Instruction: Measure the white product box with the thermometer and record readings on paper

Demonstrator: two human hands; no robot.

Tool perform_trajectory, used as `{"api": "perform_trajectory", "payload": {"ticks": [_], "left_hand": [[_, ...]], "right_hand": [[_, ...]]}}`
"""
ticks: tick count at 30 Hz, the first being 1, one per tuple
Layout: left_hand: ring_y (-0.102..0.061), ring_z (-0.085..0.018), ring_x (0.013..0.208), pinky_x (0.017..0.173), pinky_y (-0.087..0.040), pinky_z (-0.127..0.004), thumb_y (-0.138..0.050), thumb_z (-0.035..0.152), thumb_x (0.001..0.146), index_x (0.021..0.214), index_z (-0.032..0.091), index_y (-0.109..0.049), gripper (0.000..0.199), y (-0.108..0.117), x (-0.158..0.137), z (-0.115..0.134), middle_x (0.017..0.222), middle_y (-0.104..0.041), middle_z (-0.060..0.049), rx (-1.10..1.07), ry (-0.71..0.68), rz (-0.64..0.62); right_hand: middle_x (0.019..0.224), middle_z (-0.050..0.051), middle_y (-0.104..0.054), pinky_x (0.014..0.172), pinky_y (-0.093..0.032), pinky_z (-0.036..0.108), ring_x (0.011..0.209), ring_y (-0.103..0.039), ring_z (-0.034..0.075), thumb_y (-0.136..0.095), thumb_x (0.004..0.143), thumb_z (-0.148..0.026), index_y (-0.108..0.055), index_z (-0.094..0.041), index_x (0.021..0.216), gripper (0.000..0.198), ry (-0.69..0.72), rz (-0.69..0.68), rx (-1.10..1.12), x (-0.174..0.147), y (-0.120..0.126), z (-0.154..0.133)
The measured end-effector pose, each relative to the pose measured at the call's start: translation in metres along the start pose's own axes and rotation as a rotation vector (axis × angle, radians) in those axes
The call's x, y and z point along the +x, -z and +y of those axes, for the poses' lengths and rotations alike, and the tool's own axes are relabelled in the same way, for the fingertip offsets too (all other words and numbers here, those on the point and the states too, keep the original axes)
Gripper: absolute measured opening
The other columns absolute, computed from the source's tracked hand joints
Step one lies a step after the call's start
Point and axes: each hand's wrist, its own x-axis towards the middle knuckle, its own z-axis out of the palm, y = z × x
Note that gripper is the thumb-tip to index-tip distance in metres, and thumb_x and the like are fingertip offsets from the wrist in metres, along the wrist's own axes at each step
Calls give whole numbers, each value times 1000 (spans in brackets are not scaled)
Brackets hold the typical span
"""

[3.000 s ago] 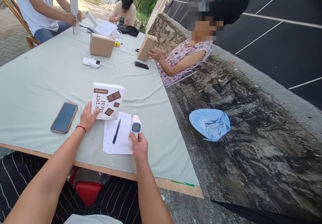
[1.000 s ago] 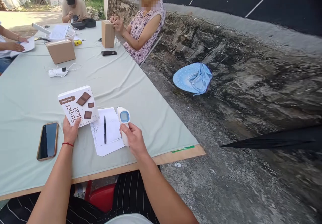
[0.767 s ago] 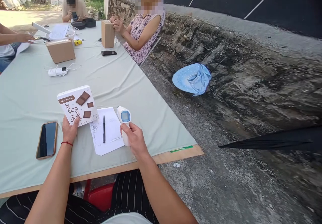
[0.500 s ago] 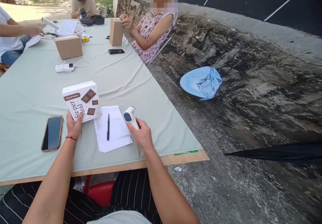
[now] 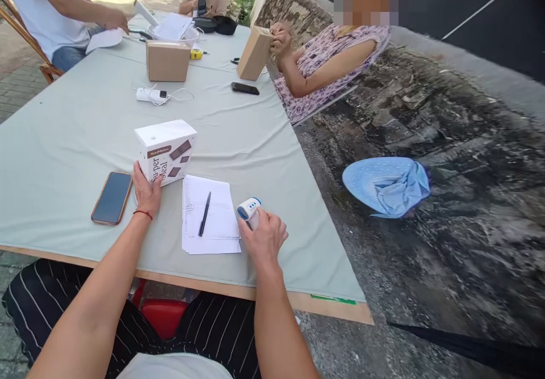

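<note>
My left hand point(image 5: 147, 190) grips the lower left side of a white carton point(image 5: 166, 152) printed "NutriMotion Su-per Meal" with brown squares. The carton stands nearly upright at the table. My right hand point(image 5: 264, 232) is closed round the handle of a white and blue infrared thermometer point(image 5: 250, 209), its display end turned toward me. Between the hands lie sheets of paper point(image 5: 213, 241) with a black pen point(image 5: 205, 214) on top. Left of my left hand rests a smartphone point(image 5: 112, 198) in a brown case.
Farther along the cloth-covered table point(image 5: 76, 158) are a cardboard box point(image 5: 167, 63), a white corded device point(image 5: 151, 96) and a black phone point(image 5: 245, 88). A person at the right holds another cardboard box point(image 5: 254, 55). Two others sit beyond. A blue hat point(image 5: 383, 186) lies off the right edge.
The view has swung left, so things sit farther right. The carton has turned and looks more upright, showing its top and side. The thermometer has tipped, its display now barely visible.
</note>
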Motion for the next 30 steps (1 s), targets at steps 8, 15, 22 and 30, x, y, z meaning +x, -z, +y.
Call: {"api": "perform_trajectory", "payload": {"ticks": [8,15,22,30], "left_hand": [[-27,-33,147,121,-25,-53,-59,39,88,154,15,-11,85,-7,-1,-8,155,-30,-22,13,60,3],[-17,-29,153,125,-17,-49,-54,36,90,155,17,-5,83,-11,-2,-10,161,-18,-20,-59,46,20],[-19,-36,149,119,-21,-56,-63,46,83,154,16,-12,91,-4,-8,5,156,-22,-23,116,-136,151],[-62,-19,77,64,-45,-31,-37,26,97,99,22,-67,31,1,-35,30,85,-65,-7,394,-583,-583]], "right_hand": [[85,6,-65,74,-42,34,80,-58,22,-55,86,-50,-61,-18,107,38,123,-158,288,6,-18,-69],[76,3,-63,70,-41,33,71,-56,20,-53,81,-24,-65,-22,119,40,92,-338,279,13,-29,-83],[88,3,-61,77,-49,33,77,-57,16,-54,81,-36,-63,-22,115,38,41,-199,1015,-12,-30,-65],[68,-3,-52,67,-47,32,62,-50,13,-43,93,-52,-63,-20,104,39,18,-142,1085,-29,-25,-83]]}}
